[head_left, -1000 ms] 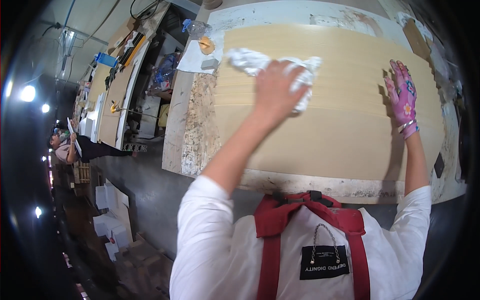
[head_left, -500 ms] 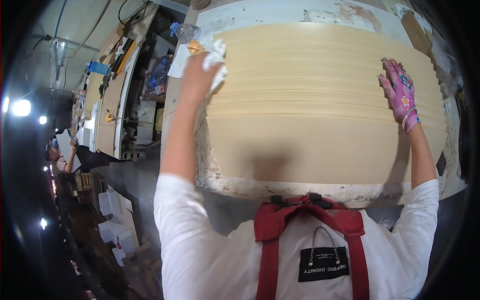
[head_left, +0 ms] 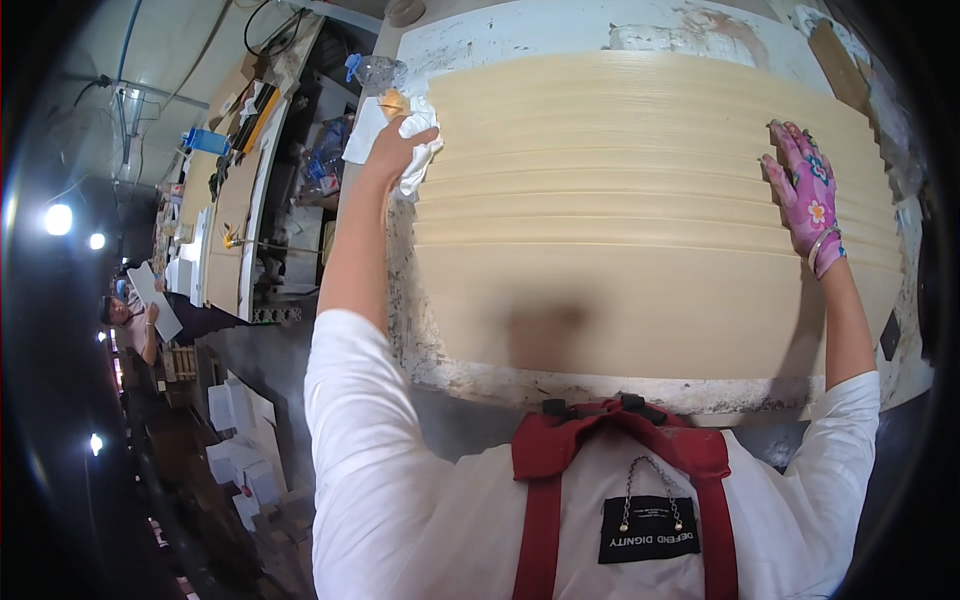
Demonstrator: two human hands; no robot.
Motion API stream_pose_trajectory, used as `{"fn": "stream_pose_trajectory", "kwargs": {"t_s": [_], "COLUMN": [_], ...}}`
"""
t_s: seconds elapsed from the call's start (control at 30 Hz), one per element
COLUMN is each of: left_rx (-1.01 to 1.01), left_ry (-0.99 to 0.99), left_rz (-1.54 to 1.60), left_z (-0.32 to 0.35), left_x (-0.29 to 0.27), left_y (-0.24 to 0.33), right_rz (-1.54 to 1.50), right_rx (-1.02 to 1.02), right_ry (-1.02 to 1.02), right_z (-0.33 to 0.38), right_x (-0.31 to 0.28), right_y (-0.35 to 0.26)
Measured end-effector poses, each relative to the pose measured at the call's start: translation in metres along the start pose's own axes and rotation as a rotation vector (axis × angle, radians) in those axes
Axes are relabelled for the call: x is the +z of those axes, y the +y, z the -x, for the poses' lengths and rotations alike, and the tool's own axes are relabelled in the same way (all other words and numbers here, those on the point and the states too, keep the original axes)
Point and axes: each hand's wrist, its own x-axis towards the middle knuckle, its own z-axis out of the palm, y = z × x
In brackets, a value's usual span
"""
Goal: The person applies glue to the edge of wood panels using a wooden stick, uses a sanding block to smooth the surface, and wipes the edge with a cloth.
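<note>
A stack of pale cream boards (head_left: 610, 290), fanned so that their long edges show as steps, lies across the worktable. My left hand (head_left: 390, 155) is closed round a crumpled white cloth (head_left: 420, 160) at the left edge of the stack. An orange-yellow lump (head_left: 394, 103) sits just beyond that hand, beside a white sheet (head_left: 366, 132). My right hand (head_left: 808, 195), in a pink flowered glove, lies flat with fingers stretched on the stepped edges at the right.
A clear bottle with a blue cap (head_left: 378, 73) lies at the table's far left. The worktable's (head_left: 480, 400) near edge is stained. A brown strip (head_left: 838, 68) is at the far right. Leftward stand a shelf bench (head_left: 250, 190), a person (head_left: 135, 318) and white blocks (head_left: 240, 450).
My left hand has shifted slightly left with the cloth, which now sits at the boards' left edge. The right hand stays flat in about the same place.
</note>
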Motion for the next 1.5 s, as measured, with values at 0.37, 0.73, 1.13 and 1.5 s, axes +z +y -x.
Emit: {"fn": "stream_pose_trajectory", "kwargs": {"t_s": [0.37, 0.73, 1.13, 1.5], "left_rx": [-0.127, 0.113, 0.379, 0.036], "left_ry": [0.085, 0.245, -0.075, 0.273], "left_rz": [0.259, -0.14, -0.112, -0.611], "left_z": [0.025, -0.004, 0.078, 0.07], "left_x": [-0.022, -0.006, 0.095, -0.043], "left_y": [0.018, 0.005, 0.164, 0.089], "right_rz": [-0.001, -0.008, -0.004, -0.019], "right_rx": [0.027, 0.028, 0.022, 0.027], "right_ry": [0.017, 0.025, 0.012, 0.053], "right_z": [0.0, 0.0, 0.0, 0.003], "right_x": [0.002, 0.0, -0.001, 0.001], "right_y": [0.001, 0.0, 0.0, 0.005]}}
